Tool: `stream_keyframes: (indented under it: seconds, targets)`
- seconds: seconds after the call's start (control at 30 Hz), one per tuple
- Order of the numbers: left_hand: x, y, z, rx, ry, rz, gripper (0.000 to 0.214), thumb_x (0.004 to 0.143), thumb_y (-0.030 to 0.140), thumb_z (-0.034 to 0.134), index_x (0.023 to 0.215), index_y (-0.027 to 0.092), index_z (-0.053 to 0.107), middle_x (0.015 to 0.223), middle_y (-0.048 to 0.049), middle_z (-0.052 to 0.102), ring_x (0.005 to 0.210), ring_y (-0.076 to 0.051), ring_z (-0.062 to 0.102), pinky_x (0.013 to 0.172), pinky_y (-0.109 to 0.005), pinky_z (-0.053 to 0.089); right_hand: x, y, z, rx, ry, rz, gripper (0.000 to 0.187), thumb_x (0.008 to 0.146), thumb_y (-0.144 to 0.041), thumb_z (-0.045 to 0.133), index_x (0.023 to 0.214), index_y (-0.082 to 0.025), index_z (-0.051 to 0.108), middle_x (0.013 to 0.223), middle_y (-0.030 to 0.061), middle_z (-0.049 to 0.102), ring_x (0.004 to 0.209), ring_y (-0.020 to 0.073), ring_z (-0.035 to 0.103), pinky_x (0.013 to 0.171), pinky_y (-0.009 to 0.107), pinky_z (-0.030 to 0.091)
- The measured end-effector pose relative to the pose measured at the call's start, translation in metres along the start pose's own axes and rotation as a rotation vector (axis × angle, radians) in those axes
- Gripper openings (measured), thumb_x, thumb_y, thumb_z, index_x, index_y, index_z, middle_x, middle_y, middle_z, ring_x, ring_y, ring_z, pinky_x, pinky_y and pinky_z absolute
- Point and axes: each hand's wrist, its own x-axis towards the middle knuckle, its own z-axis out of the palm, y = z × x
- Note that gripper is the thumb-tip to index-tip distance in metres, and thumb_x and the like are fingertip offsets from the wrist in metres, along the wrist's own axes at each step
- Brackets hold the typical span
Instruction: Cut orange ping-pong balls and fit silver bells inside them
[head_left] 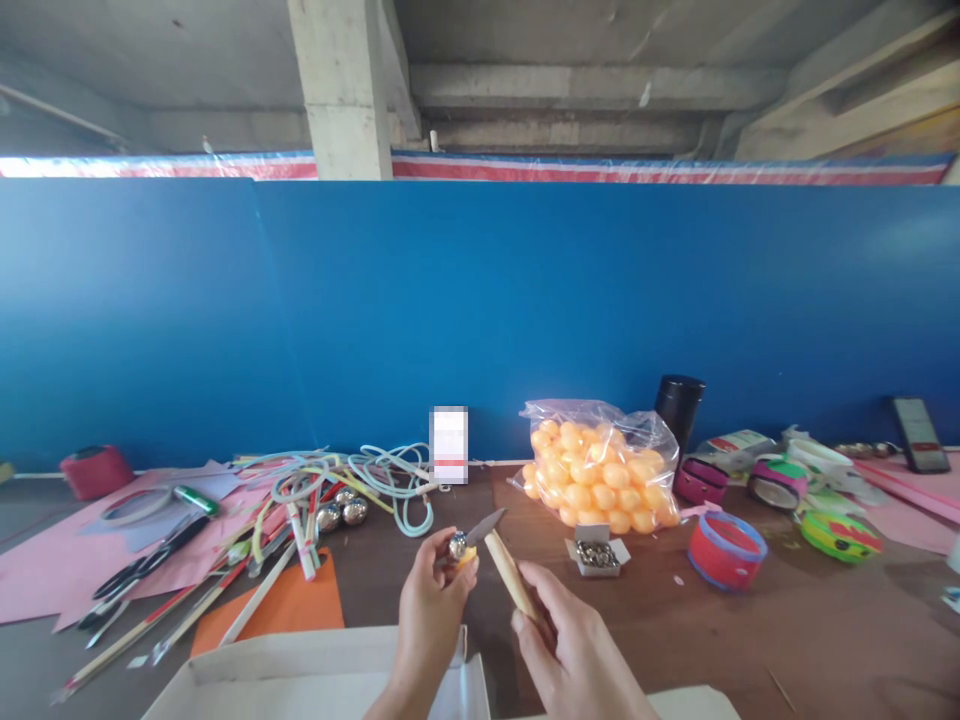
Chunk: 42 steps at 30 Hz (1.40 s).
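My left hand (433,600) pinches a small shiny silver ball (458,545) between thumb and fingers. A piece of orange material (469,556) shows at the same fingertips; it may be a part of an orange ball, but its shape is mostly hidden. My right hand (555,635) is wrapped round the pale wooden handle of a knife (508,572). The dark pointed blade (486,528) lies close to the silver ball; whether they touch I cannot tell. Beyond my right hand stands an open small box (599,569) of little metal pieces.
A clear bag of orange balls (600,475) stands at the back. Tape rolls (727,550) lie right. Scissors (142,565), coiled tubing (397,475), sticks and larger silver balls (354,511) clutter the left. A white tray (300,645) sits in front; a blue partition (480,300) rises behind.
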Motion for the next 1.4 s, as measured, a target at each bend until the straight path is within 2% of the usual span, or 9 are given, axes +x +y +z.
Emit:
stream_keyframes:
  seconds: [0.07, 0.27, 0.5, 0.67, 0.8, 0.97, 1.13, 1.27, 1.4]
  targets:
    - [0.000, 0.000, 0.000, -0.008, -0.007, 0.003, 0.046, 0.059, 0.031, 0.074, 0.100, 0.018, 0.057, 0.088, -0.0049, 0.069, 0.073, -0.019, 0.067, 0.067, -0.032, 0.056, -0.001, -0.001, 0.000, -0.002, -0.025, 0.006, 0.035, 0.083, -0.016, 0.043, 0.116, -0.018, 0.050, 0.097, 0.0079, 0.068, 0.081, 0.0200, 0.065, 0.072, 0.027, 0.051]
    - [-0.002, 0.002, -0.001, -0.013, -0.004, 0.009, 0.047, 0.060, 0.031, 0.074, 0.102, 0.017, 0.057, 0.089, -0.0063, 0.068, 0.072, -0.019, 0.067, 0.065, -0.032, 0.057, 0.000, -0.007, -0.003, 0.051, 0.024, 0.027, 0.036, 0.084, -0.019, 0.041, 0.119, -0.018, 0.048, 0.098, 0.0097, 0.068, 0.082, 0.0208, 0.065, 0.074, 0.028, 0.051]
    - [-0.001, 0.002, -0.001, -0.053, -0.009, 0.001, 0.048, 0.059, 0.033, 0.074, 0.102, 0.018, 0.057, 0.085, -0.0040, 0.068, 0.071, -0.017, 0.067, 0.067, -0.032, 0.057, 0.001, -0.006, 0.000, 0.076, 0.020, 0.035, 0.034, 0.083, -0.020, 0.043, 0.116, -0.017, 0.052, 0.093, 0.0077, 0.068, 0.078, 0.0198, 0.065, 0.065, 0.024, 0.051]
    - [0.000, 0.002, -0.001, -0.051, -0.008, -0.012, 0.047, 0.061, 0.033, 0.073, 0.103, 0.019, 0.056, 0.088, -0.0041, 0.068, 0.074, -0.018, 0.067, 0.068, -0.033, 0.057, 0.001, -0.003, 0.004, 0.174, 0.121, 0.060, 0.036, 0.085, -0.032, 0.045, 0.117, -0.017, 0.052, 0.075, 0.0051, 0.067, 0.064, 0.0184, 0.064, 0.053, 0.022, 0.050]
    - [-0.001, 0.003, -0.002, -0.053, 0.000, -0.010, 0.048, 0.061, 0.034, 0.073, 0.103, 0.020, 0.055, 0.089, -0.0041, 0.067, 0.076, -0.019, 0.067, 0.069, -0.032, 0.057, 0.000, -0.001, 0.007, 0.194, 0.122, 0.067, 0.036, 0.085, -0.034, 0.044, 0.116, -0.018, 0.052, 0.066, 0.0026, 0.064, 0.060, 0.0177, 0.063, 0.049, 0.021, 0.049]
    - [0.000, 0.003, -0.002, -0.044, 0.002, -0.010, 0.049, 0.062, 0.034, 0.073, 0.105, 0.019, 0.055, 0.089, -0.0046, 0.067, 0.075, -0.018, 0.067, 0.069, -0.032, 0.057, -0.001, -0.004, 0.006, 0.149, 0.094, 0.014, 0.035, 0.083, -0.026, 0.043, 0.116, -0.018, 0.052, 0.074, 0.0041, 0.066, 0.063, 0.0172, 0.062, 0.054, 0.022, 0.049]
    - [-0.001, 0.002, -0.001, -0.044, 0.015, 0.009, 0.051, 0.059, 0.035, 0.075, 0.103, 0.018, 0.057, 0.085, -0.0035, 0.067, 0.070, -0.017, 0.066, 0.066, -0.030, 0.057, -0.001, -0.005, 0.003, 0.096, 0.042, 0.023, 0.031, 0.083, -0.022, 0.043, 0.111, -0.017, 0.055, 0.088, 0.0073, 0.069, 0.071, 0.0186, 0.064, 0.059, 0.023, 0.050]
    - [-0.001, 0.003, -0.001, -0.049, -0.013, 0.000, 0.048, 0.063, 0.033, 0.073, 0.105, 0.018, 0.055, 0.088, -0.0052, 0.067, 0.074, -0.018, 0.067, 0.068, -0.032, 0.056, 0.000, -0.003, 0.004, 0.122, 0.076, 0.030, 0.034, 0.084, -0.024, 0.043, 0.117, -0.018, 0.051, 0.085, 0.0063, 0.069, 0.069, 0.0183, 0.065, 0.060, 0.023, 0.051]
    - [-0.002, 0.003, -0.001, -0.019, 0.005, 0.014, 0.048, 0.062, 0.033, 0.073, 0.104, 0.018, 0.055, 0.088, -0.0048, 0.067, 0.070, -0.017, 0.066, 0.067, -0.032, 0.056, 0.000, 0.000, 0.004, 0.112, 0.037, 0.030, 0.034, 0.084, -0.022, 0.043, 0.117, -0.018, 0.052, 0.088, 0.0064, 0.069, 0.071, 0.0177, 0.064, 0.062, 0.023, 0.051]
